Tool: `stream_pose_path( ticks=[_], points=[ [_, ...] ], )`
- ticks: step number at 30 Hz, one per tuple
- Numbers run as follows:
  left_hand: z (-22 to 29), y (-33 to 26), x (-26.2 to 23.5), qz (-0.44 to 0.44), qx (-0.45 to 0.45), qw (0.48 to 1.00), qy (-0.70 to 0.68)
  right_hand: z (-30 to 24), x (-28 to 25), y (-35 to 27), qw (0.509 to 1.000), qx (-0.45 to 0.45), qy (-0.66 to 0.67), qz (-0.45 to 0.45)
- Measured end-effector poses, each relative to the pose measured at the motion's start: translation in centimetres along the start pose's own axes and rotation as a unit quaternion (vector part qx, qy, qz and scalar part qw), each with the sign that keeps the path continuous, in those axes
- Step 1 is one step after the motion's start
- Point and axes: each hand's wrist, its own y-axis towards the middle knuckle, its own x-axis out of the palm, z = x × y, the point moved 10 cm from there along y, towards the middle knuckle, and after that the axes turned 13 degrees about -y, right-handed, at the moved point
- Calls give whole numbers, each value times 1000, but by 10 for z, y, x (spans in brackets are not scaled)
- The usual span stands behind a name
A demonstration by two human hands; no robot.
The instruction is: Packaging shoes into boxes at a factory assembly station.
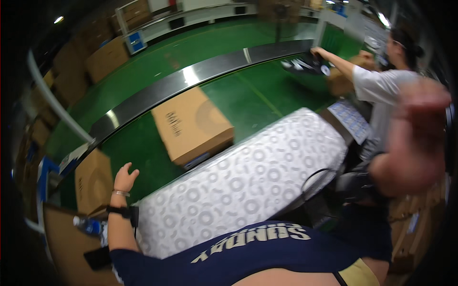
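Observation:
My left hand (125, 178) reaches out over the green conveyor belt, its fingers apart and nothing in them. Beside it stands a brown cardboard box (93, 181), and a larger closed box (193, 125) lies farther right on the belt. My right hand (410, 138) is raised close to the camera at the right, away from the boxes. Blur smears its fingers, so whether it holds anything is unclear. Between my arms stretches a long surface covered in white sheeting (238, 181) with grey rings.
At the right a co-worker in a white shirt (381, 90) handles a black item (305, 66) at the belt. A dark cable (310, 183) loops over the sheeting. A bottle (88, 225) lies at the lower left. A metal rail (191, 76) edges the belt.

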Motion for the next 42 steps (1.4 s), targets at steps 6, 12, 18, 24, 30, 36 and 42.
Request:
stream_pose_path(
  ticks=[6,12,18,24,30,36,42],
  points=[
    [189,-46,79,-198,242,941,-133,147,64,-36,934,161,-179,-263],
    [272,-72,135,-249,290,909,-166,109,70,-50,964,106,-101,-222],
    [305,-74,184,-265,316,903,-122,69,45,-57,956,53,-118,-263],
    [255,-16,188,-18,247,964,99,49,11,-59,944,11,-149,-294],
    [201,50,200,12,78,955,286,171,-250,-81,866,314,-378,86],
    [243,52,198,-55,51,988,134,123,-625,-254,473,380,-563,561],
    [227,-23,166,-86,97,992,5,100,-703,-312,463,408,-485,620]
  ],
)
